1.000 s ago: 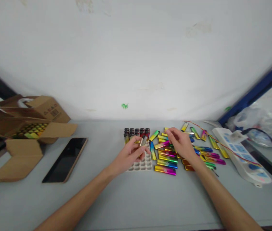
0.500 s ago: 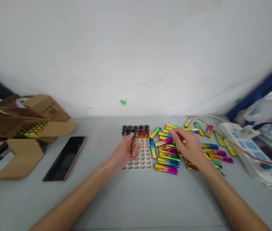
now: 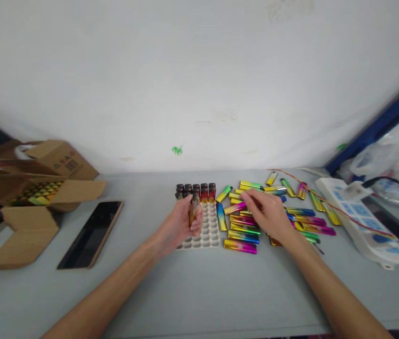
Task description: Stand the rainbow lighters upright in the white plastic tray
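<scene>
My left hand (image 3: 181, 219) is closed around a lighter (image 3: 193, 212) with a metal top, held upright above the near part of the white tray (image 3: 210, 226). Behind it, several dark-topped lighters (image 3: 204, 193) stand in the tray's far rows, some with red and gold bodies. My right hand (image 3: 268, 212) is over a pile of shiny gradient-coloured lighters (image 3: 243, 236) lying right of the tray. Its thumb and fingertips are pinched together beside a gold and magenta lighter (image 3: 235, 208). What they hold, if anything, cannot be made out.
A black phone (image 3: 91, 234) lies on the left. Beyond it, an open cardboard box (image 3: 79, 190) holds several yellow-green pieces. On the right are a white power strip (image 3: 362, 221) with a plug and a thin red-yellow wire (image 3: 347, 217). A white wall (image 3: 199, 94) rises behind.
The whole view has shifted slightly, so things appear a little further left. My left hand keeps the lighter upright over the tray. My right hand stays over the pile with its fingertips together.
</scene>
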A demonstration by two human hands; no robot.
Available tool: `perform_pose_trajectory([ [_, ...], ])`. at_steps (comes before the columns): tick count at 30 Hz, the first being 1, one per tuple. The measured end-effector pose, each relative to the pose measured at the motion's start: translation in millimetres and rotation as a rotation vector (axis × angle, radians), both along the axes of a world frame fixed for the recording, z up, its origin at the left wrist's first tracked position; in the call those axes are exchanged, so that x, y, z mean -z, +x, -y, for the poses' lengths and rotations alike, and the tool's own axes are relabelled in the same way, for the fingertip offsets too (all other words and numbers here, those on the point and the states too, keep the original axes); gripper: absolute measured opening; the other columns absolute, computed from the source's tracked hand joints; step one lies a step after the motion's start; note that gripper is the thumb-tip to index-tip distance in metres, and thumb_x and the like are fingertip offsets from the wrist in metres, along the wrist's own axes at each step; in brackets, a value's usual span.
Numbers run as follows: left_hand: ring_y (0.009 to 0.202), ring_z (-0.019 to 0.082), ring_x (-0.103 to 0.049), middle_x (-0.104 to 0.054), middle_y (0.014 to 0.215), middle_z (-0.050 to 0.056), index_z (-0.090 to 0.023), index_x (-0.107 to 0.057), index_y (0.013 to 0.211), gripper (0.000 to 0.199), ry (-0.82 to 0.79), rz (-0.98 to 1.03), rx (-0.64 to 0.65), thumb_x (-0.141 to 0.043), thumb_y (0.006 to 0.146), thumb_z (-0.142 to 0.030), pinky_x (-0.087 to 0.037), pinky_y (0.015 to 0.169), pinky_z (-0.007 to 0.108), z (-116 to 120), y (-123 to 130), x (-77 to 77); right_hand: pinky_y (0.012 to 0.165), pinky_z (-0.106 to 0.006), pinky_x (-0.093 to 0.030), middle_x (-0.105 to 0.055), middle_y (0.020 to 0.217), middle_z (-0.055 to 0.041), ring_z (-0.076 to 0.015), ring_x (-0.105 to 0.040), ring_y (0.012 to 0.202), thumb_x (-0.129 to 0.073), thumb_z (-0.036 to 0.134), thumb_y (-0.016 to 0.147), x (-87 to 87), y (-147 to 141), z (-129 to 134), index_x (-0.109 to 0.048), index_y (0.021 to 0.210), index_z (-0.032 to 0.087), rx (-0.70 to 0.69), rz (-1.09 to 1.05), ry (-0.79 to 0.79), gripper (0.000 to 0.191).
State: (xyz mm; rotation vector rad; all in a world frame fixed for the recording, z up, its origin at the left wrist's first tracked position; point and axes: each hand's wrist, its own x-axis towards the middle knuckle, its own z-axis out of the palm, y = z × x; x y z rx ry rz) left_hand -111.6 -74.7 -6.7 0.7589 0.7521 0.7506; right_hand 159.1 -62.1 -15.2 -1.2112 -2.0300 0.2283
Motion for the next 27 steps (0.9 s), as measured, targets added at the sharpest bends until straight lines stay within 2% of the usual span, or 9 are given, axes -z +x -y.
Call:
perform_pose_trajectory([
  [6, 0.056, 0.011, -0.035, -0.042, 0.066, -0.003, -0.019, -0.062, 0.092, 0.050, 0.036, -0.009, -0.020, -0.051, 0.096, -0.068, -0.035, 0.052, 0.020, 2, -2, -11.0, 0.074, -0.032, -0.052, -0.077, 0.091, -0.0076, -0.0215, -0.071, 0.078, -0.044, 0.040, 0.110, -1.3, -1, 0, -0.069, 0.100, 0.022, -0.015, -0.002, -0.019, 0.032],
  [13, 0.055, 0.011, -0.034, -0.035, 0.063, -0.004, -0.019, -0.050, 0.072, 0.043, 0.061, -0.041, -0.076, -0.055, 0.095, -0.054, -0.036, 0.053, 0.021, 0, 0, -10.0, 0.073, -0.031, -0.049, -0.075, 0.086, -0.0065, -0.0205, -0.069, 0.075, -0.042, 0.041, 0.110, -4.3, -3, 1, -0.068, 0.096, 0.022, -0.020, 0.026, -0.033, 0.035],
  [19, 0.054, 0.010, -0.033, -0.033, 0.064, -0.005, -0.019, -0.048, 0.072, 0.038, 0.057, -0.067, -0.116, -0.056, 0.094, -0.049, -0.034, 0.052, 0.020, 3, 3, -10.2, 0.073, -0.032, -0.048, -0.075, 0.086, -0.0065, -0.0210, -0.069, 0.076, -0.041, 0.044, 0.111, -2.1, -1, 0, -0.066, 0.095, 0.022, -0.055, 0.026, -0.048, 0.037],
  [23, 0.054, 0.011, -0.034, -0.035, 0.063, -0.005, -0.019, -0.051, 0.074, 0.041, 0.081, -0.040, -0.113, -0.054, 0.095, -0.054, -0.035, 0.052, 0.022, 2, 4, -12.4, 0.074, -0.033, -0.048, -0.076, 0.090, -0.0070, -0.0213, -0.069, 0.078, -0.041, 0.043, 0.111, -0.6, -1, 0, -0.066, 0.096, 0.022, -0.061, 0.029, -0.060, 0.036],
  [25, 0.054, 0.012, -0.037, -0.042, 0.064, -0.003, -0.019, -0.055, 0.078, 0.046, 0.135, -0.053, -0.131, -0.053, 0.094, -0.062, -0.036, 0.051, 0.023, 2, 4, -12.3, 0.074, -0.033, -0.048, -0.076, 0.091, -0.0075, -0.0216, -0.070, 0.080, -0.041, 0.042, 0.111, -0.4, -2, 0, -0.066, 0.094, 0.022, -0.061, 0.035, -0.056, 0.036],
  [27, 0.056, 0.013, -0.043, -0.050, 0.067, -0.001, -0.019, -0.059, 0.083, 0.048, 0.282, -0.118, -0.192, -0.053, 0.095, -0.065, -0.037, 0.052, 0.025, 2, 3, -12.4, 0.073, -0.033, -0.047, -0.075, 0.091, -0.0075, -0.0215, -0.070, 0.080, -0.041, 0.041, 0.111, -0.6, -2, 0, -0.066, 0.093, 0.022, -0.062, 0.045, -0.057, 0.036],
])
